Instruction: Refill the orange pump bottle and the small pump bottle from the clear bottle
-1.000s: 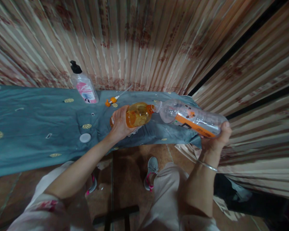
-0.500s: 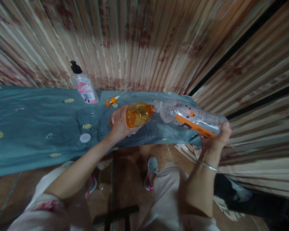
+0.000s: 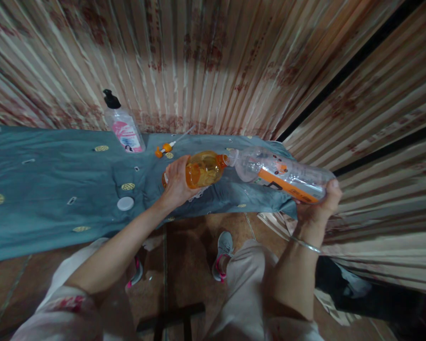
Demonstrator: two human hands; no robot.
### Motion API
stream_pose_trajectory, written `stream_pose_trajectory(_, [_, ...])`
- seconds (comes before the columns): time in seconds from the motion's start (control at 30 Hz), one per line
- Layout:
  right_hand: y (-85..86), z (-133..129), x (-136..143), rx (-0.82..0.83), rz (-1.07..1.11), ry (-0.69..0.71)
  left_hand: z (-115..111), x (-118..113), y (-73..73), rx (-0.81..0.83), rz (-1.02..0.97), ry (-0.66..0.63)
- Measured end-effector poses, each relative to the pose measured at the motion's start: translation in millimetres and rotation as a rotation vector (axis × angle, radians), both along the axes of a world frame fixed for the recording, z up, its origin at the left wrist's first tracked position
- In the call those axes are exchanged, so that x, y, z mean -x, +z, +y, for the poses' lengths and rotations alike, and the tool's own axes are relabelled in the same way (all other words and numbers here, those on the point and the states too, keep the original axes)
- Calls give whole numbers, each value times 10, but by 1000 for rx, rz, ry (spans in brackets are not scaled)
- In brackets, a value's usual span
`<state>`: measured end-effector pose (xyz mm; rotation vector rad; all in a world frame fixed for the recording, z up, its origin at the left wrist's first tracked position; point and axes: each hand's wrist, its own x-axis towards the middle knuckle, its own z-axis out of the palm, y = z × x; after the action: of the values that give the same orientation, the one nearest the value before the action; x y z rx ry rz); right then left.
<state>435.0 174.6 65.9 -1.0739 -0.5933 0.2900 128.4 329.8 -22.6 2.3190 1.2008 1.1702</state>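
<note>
My left hand (image 3: 179, 182) is wrapped round an orange see-through bottle (image 3: 204, 169), tilted with its neck to the right. My right hand (image 3: 319, 203) grips the base end of a large clear bottle (image 3: 284, 175) with an orange label. The clear bottle's mouth meets the orange bottle's neck, and both lie nearly in line above the cloth. An orange pump top (image 3: 166, 149) with a thin tube rests on the cloth behind my left hand. A white round cap (image 3: 125, 203) lies on the cloth to the left.
A clear pump bottle (image 3: 126, 130) with a black top and pink label stands at the back left of the teal cloth-covered surface (image 3: 49, 180). Behind it hangs a pleated curtain (image 3: 199, 61). Below are the tiled floor (image 3: 184, 255) and a dark stool part (image 3: 173, 317).
</note>
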Motion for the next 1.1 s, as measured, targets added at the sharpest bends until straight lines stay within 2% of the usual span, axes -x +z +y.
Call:
stream_pose_trajectory(0.33, [7, -11, 23, 19, 21, -49, -6, 5, 19, 29, -32, -6])
stream_pose_trajectory(1.1, [34, -16, 64, -1, 40, -26, -40, 12, 83, 90, -51, -28])
